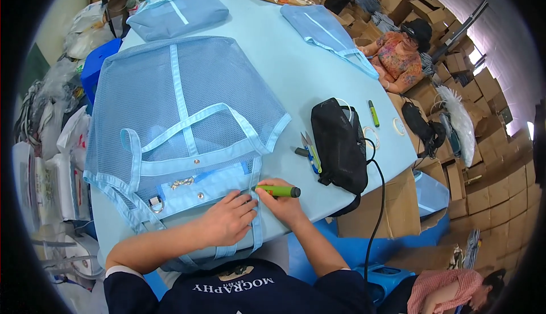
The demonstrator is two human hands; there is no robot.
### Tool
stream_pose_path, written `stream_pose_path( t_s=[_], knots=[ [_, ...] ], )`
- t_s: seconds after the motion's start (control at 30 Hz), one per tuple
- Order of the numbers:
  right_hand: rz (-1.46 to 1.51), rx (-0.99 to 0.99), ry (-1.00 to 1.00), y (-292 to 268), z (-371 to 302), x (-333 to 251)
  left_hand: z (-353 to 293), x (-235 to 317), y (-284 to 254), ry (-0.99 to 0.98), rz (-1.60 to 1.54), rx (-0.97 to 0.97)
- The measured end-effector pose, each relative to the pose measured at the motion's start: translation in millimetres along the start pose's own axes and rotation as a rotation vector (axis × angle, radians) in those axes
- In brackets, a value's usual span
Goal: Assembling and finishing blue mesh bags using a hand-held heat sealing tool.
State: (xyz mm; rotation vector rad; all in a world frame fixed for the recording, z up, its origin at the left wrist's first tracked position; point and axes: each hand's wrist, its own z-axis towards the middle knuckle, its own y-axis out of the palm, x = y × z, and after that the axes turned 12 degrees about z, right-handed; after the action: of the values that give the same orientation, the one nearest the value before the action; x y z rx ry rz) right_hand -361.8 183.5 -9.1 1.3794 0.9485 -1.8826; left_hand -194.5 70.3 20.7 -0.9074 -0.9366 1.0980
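A large light-blue mesh tote bag (222,81) lies flat on the table before me, its trimmed opening and handles toward me. My right hand (282,207) is closed around a green marker with a dark end (287,191), its other end at the bag's edge binding. Beside it, my left hand (230,220) rests flat on the bag's trim, fingers stretched out over the fabric. A light-blue pocket band (219,186) near my left hand carries a snap button (199,196) and a metal D-ring (156,205).
To the right lie a black pouch (335,143) with a cable, scissors (310,150) and another green marker (373,113). More blue mesh bags (182,15) lie farther up the table. A co-worker (398,58) sits at the right edge, near stacked cardboard boxes. A blue stool (96,67) stands left.
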Motion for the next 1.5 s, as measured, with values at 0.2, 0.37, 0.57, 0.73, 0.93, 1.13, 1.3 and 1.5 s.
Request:
stream_pose_path(
  t_s=[0.2, 0.37, 0.57, 0.73, 0.93, 1.13, 1.3, 1.5],
  knots=[
    [0.059, -0.031, -0.031, 1.2, 4.5, -2.5, 0.2, -3.2, 0.4, -0.012, 0.006, 0.009],
    [0.056, 0.039, -0.003, 5.9, 2.8, 3.5, -0.7, 0.1, -4.2, -0.022, 0.009, 0.022],
    [0.015, -0.022, 0.055, 2.9, -4.2, -1.9, -4.0, 5.0, -1.0, -0.024, 0.008, 0.014],
    [-0.038, 0.005, -0.024, 3.2, 0.4, 1.6, -1.8, 1.6, 4.0, -0.028, 0.0, 0.035],
    [0.168, 0.032, 0.126, -1.1, 2.1, -6.4, 2.7, -1.9, 4.2, -0.031, 0.035, 0.101],
    [0.16, -0.018, 0.135, -0.9, 3.1, -1.3, -2.4, -2.4, 7.5, -0.025, 0.017, 0.11],
    [0.052, 0.003, 0.04, 2.1, 1.1, -2.9, -5.0, 2.7, 7.5, -0.03, 0.041, 0.112],
    [0.051, 0.028, 0.033, 3.7, -0.3, -0.3, -5.0, 2.9, 9.0, -0.013, 0.075, 0.098]
  ],
)
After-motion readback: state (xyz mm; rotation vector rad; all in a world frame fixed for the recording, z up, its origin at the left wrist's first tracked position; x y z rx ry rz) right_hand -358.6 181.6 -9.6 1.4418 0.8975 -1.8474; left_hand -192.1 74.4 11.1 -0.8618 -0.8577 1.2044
